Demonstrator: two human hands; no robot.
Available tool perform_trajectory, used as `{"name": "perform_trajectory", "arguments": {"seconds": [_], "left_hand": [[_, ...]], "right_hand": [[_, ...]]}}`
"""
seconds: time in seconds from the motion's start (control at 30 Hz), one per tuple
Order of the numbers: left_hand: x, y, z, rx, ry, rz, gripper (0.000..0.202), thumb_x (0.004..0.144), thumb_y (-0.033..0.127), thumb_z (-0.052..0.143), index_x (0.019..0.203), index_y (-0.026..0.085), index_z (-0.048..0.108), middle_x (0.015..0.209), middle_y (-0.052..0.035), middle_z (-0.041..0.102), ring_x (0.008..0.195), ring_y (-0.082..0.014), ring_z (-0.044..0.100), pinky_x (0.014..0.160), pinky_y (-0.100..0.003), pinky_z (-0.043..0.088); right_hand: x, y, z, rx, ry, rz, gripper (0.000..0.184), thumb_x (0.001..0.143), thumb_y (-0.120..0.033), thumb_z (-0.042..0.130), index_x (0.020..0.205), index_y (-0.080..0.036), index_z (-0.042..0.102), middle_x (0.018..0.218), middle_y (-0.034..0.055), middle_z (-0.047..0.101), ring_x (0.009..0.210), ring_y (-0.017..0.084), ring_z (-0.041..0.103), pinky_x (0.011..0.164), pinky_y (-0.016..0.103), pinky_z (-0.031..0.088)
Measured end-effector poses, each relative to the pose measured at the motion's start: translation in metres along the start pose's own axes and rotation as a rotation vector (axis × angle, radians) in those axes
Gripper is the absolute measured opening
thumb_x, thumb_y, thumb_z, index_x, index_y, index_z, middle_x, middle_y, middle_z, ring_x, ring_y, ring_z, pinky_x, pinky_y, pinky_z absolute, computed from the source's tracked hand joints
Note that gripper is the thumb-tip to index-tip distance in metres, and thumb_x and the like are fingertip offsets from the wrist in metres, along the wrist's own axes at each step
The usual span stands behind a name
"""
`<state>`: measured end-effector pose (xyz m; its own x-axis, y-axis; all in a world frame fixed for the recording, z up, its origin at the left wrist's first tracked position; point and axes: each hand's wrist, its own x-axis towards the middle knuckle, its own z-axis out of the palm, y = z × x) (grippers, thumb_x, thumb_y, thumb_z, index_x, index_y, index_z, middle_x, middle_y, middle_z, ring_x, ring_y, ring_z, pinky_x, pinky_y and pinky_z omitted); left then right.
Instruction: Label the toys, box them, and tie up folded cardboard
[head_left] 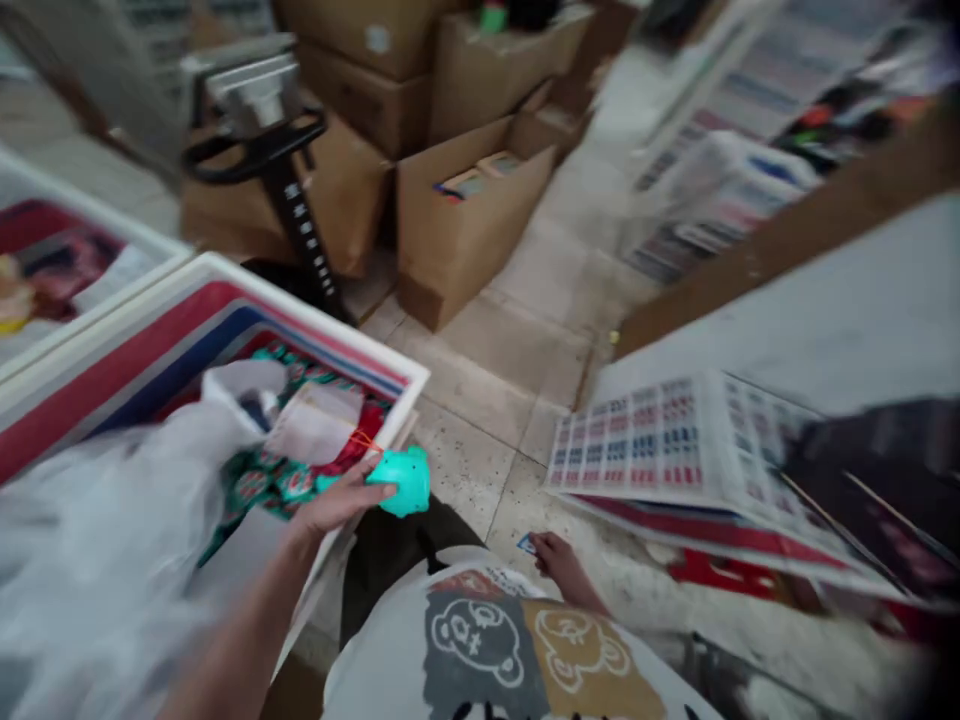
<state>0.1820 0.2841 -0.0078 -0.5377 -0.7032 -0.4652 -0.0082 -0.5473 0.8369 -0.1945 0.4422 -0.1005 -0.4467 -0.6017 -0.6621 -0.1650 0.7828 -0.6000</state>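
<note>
My left hand (337, 503) is closed around a small turquoise object (403, 482), which it holds over the corner of a white-framed board (225, 300) printed in red and blue stripes. Clear plastic wrap (112, 500) and a green patterned cloth (270, 482) lie on that board. My right hand (561, 560) hangs low by my shirt with its fingers curled on a small blue and white card (526, 543). The whole view is smeared by motion.
Printed colour sheets (645, 440) lie stacked on a grey table (825, 330) at the right. Brown cardboard boxes (465, 220) stand on the tiled floor (525, 330) ahead, next to a black-handled cart (262, 150). More printed stacks (735, 190) sit at the far right.
</note>
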Motion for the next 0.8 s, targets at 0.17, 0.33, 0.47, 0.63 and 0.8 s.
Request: {"name": "perform_trajectory", "arguments": {"seconds": [0.17, 0.33, 0.47, 0.63, 0.8], "left_hand": [[0.088, -0.002, 0.207, 0.100, -0.399, -0.079, 0.064, 0.066, 0.046, 0.076, 0.120, 0.018, 0.055, 0.107, -0.0085, 0.067, 0.093, -0.0219, 0.064, 0.084, -0.034, 0.052], [0.118, -0.045, 0.413, 0.271, -0.656, -0.179, 0.077, 0.062, 0.053, 0.076, 0.125, 0.017, 0.050, 0.110, -0.0111, 0.064, 0.084, -0.0201, 0.065, 0.067, -0.030, 0.054], [0.124, -0.089, 0.523, 0.559, -0.863, -0.241, 0.082, 0.062, 0.053, 0.075, 0.128, 0.014, 0.046, 0.108, -0.0116, 0.062, 0.079, -0.0182, 0.063, 0.059, -0.026, 0.051], [0.144, -0.130, 0.614, 0.937, -1.072, -0.148, 0.065, 0.066, 0.044, 0.073, 0.120, 0.013, 0.054, 0.099, -0.0074, 0.064, 0.080, -0.0169, 0.058, 0.063, -0.025, 0.046], [0.188, -0.152, 0.708, 1.068, -1.265, -0.031, 0.050, 0.067, 0.045, 0.073, 0.106, 0.016, 0.062, 0.088, -0.0031, 0.064, 0.076, -0.0159, 0.056, 0.068, -0.025, 0.042]], "right_hand": [[-0.012, 0.064, -0.088, 0.449, 0.117, -0.111, 0.044, 0.059, -0.059, 0.064, 0.069, -0.016, 0.059, 0.048, -0.0019, 0.050, 0.043, 0.011, 0.043, 0.043, 0.024, 0.034], [-0.062, 0.141, -0.199, 0.732, 0.507, -0.123, 0.051, 0.060, -0.063, 0.068, 0.074, -0.015, 0.062, 0.051, -0.0016, 0.050, 0.046, 0.011, 0.043, 0.045, 0.024, 0.034], [-0.093, 0.180, -0.257, 0.984, 0.831, -0.088, 0.048, 0.064, -0.060, 0.070, 0.080, -0.015, 0.061, 0.056, -0.0019, 0.052, 0.052, 0.011, 0.045, 0.049, 0.023, 0.036], [-0.090, 0.196, -0.308, 1.102, 0.965, -0.120, 0.042, 0.072, -0.057, 0.067, 0.081, -0.016, 0.062, 0.063, -0.0012, 0.055, 0.058, 0.012, 0.048, 0.054, 0.024, 0.038], [-0.061, 0.224, -0.375, 1.129, 1.038, -0.103, 0.040, 0.074, -0.057, 0.065, 0.081, -0.017, 0.062, 0.066, 0.0003, 0.059, 0.063, 0.016, 0.053, 0.059, 0.026, 0.042]]}}
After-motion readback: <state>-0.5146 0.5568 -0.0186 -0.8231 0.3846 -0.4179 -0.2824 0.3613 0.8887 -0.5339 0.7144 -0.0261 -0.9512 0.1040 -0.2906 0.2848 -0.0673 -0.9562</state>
